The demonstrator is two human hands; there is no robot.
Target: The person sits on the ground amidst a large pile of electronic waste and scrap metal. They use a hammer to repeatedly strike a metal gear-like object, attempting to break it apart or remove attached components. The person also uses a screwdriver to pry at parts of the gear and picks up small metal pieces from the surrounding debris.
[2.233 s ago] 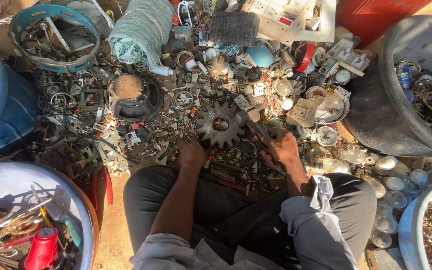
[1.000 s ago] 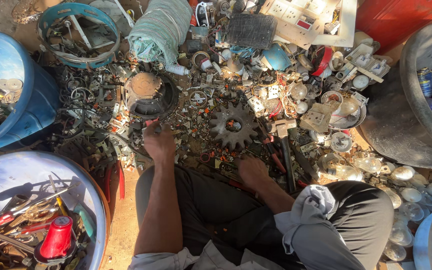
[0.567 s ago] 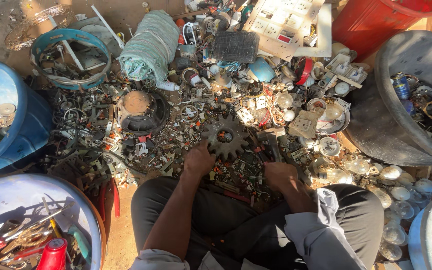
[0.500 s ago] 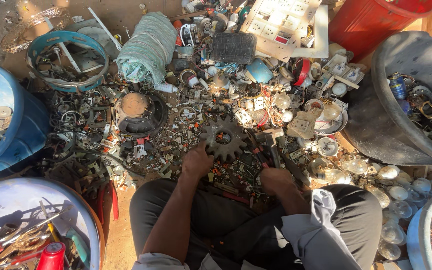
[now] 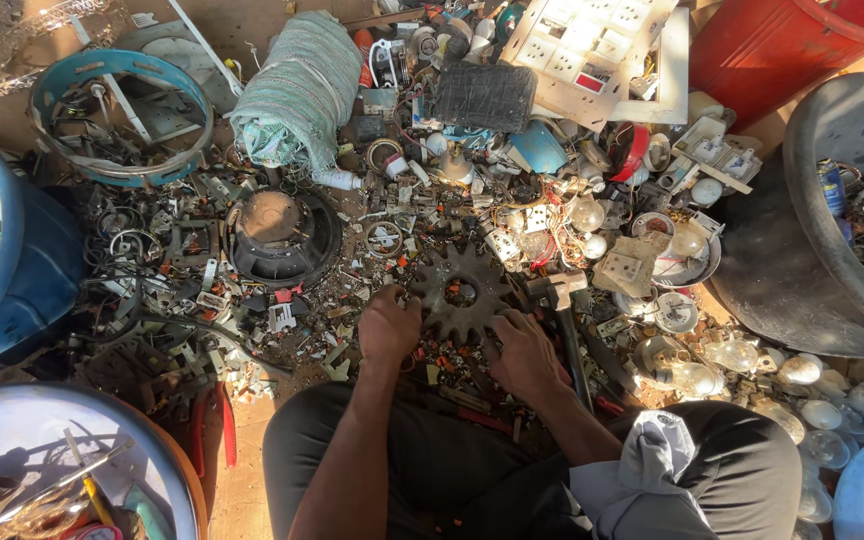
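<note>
Dark toothed steel gear wheel (image 5: pixel 462 293) lies flat on floor amid scrap litter, just ahead of person's knees. Risk, judged: sharp teeth and loose metal bits could nick fingers if wheel slips; hammer (image 5: pixel 562 310) just right of it could get knocked. Left hand (image 5: pixel 389 327) rests palm-down, fingers curled on wheel's left rim; right hand (image 5: pixel 524 352) curled at lower right rim (firm grip or mere touch, cannot tell). Forearms angle forward from lap.
</note>
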